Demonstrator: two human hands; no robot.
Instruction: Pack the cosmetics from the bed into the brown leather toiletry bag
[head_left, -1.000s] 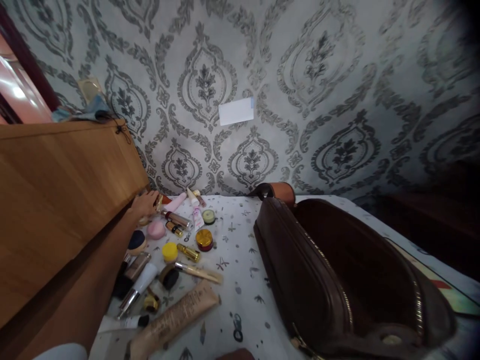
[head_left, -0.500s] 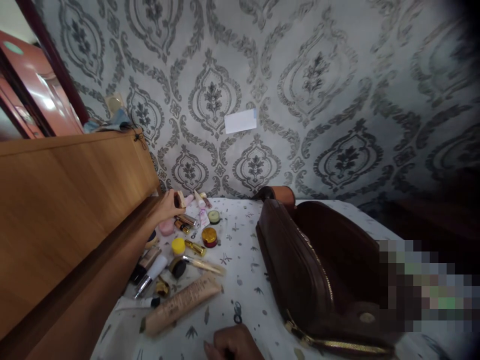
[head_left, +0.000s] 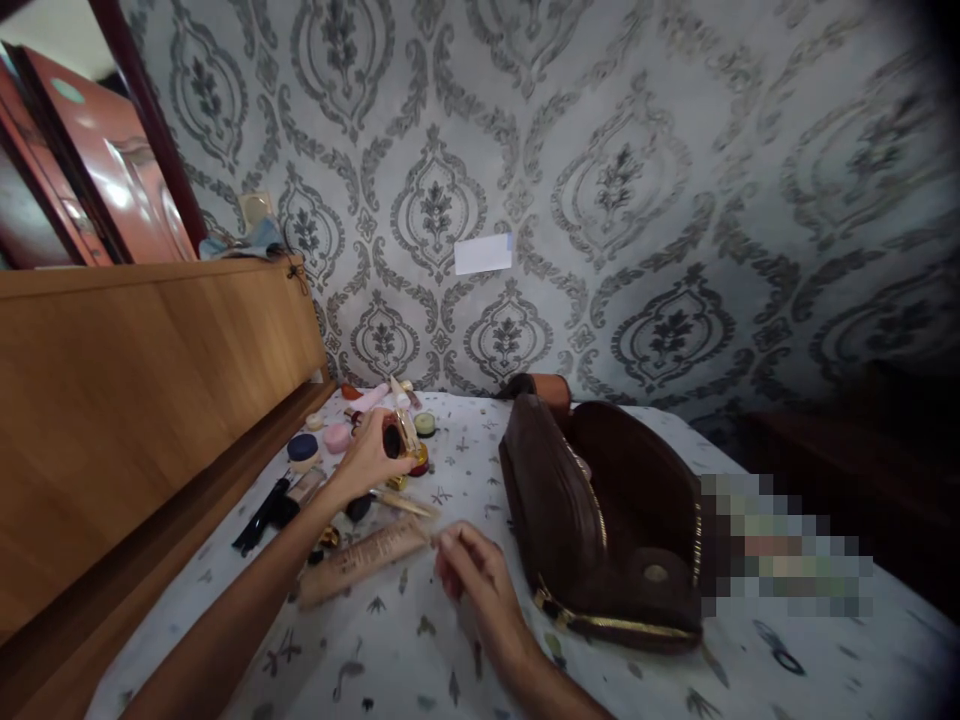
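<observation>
My left hand point(head_left: 373, 453) reaches in from the lower left, fingers closed around a small gold-trimmed compact point(head_left: 406, 434) that shows a dark round face. It is held up over the cosmetics, partly hiding a gold-and-red jar point(head_left: 421, 461). My right hand point(head_left: 474, 568) hovers at lower centre, its fingers curled together with nothing visible in them. Beside its fingertips lies a beige squeeze tube point(head_left: 363, 562), blurred. A makeup brush point(head_left: 406, 501) rests just beyond that tube. To the right stands a dark brown zip bag point(head_left: 534, 500), its top gaping wide.
Left of my hand sit a navy-lidded jar point(head_left: 303, 449), a pink round container point(head_left: 337, 437) and a black tube point(head_left: 259, 515). A green-lidded jar point(head_left: 424, 425) is farther back. A wooden panel point(head_left: 150, 400) borders the left side; a patterned wall point(head_left: 600, 250) closes off the back.
My left hand has come right and nearer, carrying the compact from the far cosmetics. My right hand has risen farther into view, its fist loosening. A white-handled brush at the left no longer shows.
</observation>
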